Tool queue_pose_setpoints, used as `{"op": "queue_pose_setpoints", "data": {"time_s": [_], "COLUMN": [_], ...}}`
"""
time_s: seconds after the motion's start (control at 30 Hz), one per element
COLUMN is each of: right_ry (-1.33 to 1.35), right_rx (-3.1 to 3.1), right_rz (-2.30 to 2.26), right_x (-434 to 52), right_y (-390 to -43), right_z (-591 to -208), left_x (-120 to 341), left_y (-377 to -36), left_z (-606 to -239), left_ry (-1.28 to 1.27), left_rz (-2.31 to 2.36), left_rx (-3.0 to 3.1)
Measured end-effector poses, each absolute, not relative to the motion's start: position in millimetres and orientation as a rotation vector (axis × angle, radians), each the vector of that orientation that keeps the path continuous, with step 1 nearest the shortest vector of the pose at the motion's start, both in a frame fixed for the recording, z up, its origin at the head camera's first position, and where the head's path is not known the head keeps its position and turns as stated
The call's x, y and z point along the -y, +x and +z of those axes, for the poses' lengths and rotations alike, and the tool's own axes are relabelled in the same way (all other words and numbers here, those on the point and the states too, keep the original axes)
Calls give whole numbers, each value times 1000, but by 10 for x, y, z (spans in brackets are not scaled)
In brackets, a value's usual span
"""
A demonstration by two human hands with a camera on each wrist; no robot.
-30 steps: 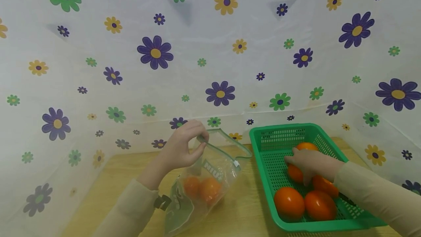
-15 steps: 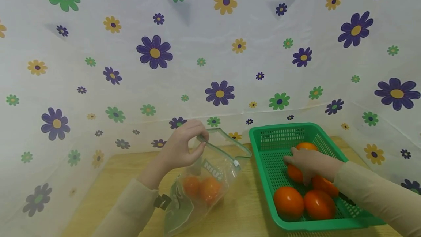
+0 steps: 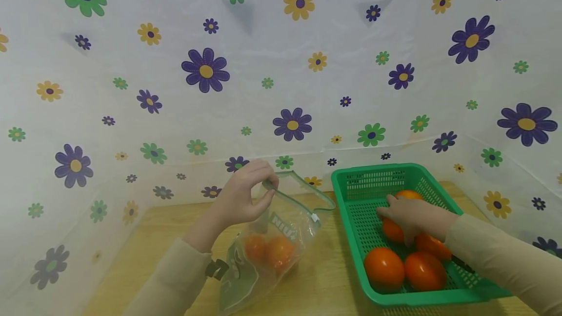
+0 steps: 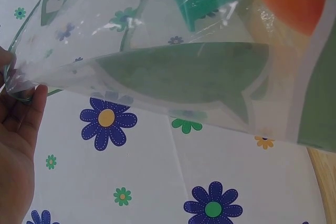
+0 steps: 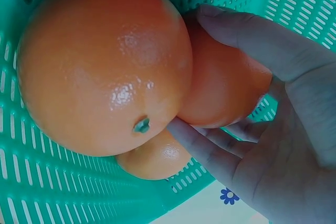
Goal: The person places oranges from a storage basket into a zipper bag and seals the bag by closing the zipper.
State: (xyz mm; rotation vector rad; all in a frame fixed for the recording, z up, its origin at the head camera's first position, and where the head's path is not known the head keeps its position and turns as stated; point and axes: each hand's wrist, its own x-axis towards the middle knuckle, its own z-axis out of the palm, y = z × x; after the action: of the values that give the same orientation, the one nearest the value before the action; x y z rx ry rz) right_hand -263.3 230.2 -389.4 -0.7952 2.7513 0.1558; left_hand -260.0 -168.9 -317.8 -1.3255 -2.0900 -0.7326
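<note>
Hands: left [image 3: 241, 199] pinches bag [image 3: 268, 247] rim, mouth up-right | right [image 3: 412, 216] curled on orange [image 3: 392, 230] in basket [image 3: 351, 208]

A glossy orange [image 3: 392, 230] sits among others in the green basket [image 3: 351, 194]; a clear zip bag [image 3: 281, 228] stands open, holding two.

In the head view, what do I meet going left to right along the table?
Left hand pinching the bag's rim → clear bag with oranges inside → green basket → right hand on an orange in the basket.
</note>
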Motion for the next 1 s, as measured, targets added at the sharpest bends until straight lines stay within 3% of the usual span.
{"op": "queue_pose_setpoints", "data": {"time_s": [1.0], "right_ry": [-978], "right_rx": [-2824], "right_rz": [221], "right_x": [-2299], "right_y": [-2702], "right_z": [-3879], "left_x": [1700], "left_y": [-2628], "left_z": [-3197], "left_ry": [-1330], "left_rz": [-745], "left_rx": [2101]}}
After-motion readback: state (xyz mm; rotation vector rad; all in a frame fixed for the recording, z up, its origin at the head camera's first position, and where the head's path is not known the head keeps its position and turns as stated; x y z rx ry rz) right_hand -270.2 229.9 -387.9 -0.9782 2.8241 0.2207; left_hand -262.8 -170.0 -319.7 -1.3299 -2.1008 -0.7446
